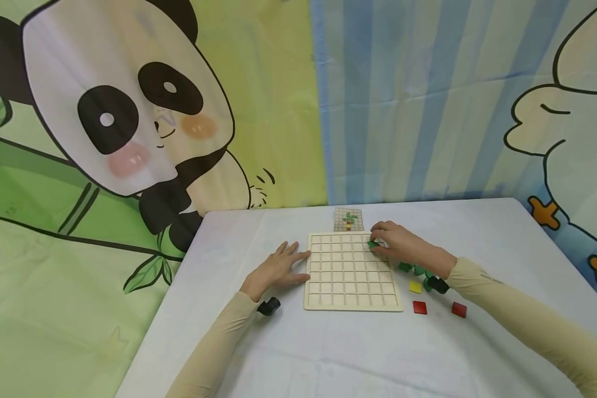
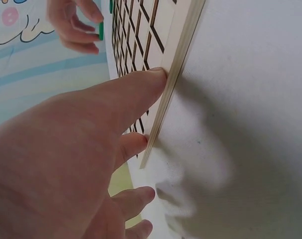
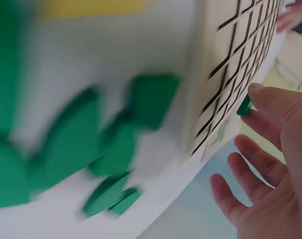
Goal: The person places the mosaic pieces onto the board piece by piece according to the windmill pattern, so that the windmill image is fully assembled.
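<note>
Pinching a green tile [image 1: 372,244] at the grid board's [image 1: 348,276] far right corner: right hand's [image 1: 403,243] thumb and forefinger nearly together; probably light, stiff, slick (best taken by opposite edges). Left hand [image 1: 277,268], fingers spread, touches left edge. Right wrist [image 1: 441,262] overhangs loose green pieces [image 1: 404,266] off right edge
</note>
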The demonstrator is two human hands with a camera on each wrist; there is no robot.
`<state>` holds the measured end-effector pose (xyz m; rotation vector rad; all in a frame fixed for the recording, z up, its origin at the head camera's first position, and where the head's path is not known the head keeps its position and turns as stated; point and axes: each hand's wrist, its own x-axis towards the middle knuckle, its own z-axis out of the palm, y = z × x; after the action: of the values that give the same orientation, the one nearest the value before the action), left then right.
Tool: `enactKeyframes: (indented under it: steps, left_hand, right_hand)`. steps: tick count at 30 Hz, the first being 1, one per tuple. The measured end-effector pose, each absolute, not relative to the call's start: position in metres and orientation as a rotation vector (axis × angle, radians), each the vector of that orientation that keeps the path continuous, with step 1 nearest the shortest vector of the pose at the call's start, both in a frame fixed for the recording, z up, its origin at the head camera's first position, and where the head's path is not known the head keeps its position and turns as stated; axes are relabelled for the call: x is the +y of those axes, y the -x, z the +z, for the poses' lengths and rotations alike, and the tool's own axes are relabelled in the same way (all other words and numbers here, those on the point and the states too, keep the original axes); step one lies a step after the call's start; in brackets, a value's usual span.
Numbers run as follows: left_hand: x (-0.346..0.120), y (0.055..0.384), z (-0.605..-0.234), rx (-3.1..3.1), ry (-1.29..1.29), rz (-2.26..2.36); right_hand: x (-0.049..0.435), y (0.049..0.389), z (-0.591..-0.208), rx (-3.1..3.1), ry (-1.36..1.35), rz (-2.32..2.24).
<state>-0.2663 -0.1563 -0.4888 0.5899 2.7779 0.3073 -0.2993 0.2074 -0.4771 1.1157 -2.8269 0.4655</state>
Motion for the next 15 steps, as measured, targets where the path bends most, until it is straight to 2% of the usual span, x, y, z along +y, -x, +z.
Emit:
enactKeyframes:
  steps: [7, 15]
  left_hand:
    - [-0.154, 0.268, -0.489, 2.775, -0.604, 0.317]
    - [-0.156, 0.268, -0.490, 2.773, -0.601, 0.317]
  right_hand:
    - [0.171, 0.315, -0.478, -2.705, -1.387, 0.395]
    - [0.157, 0.322, -0.485, -2.721, -1.392, 0.316]
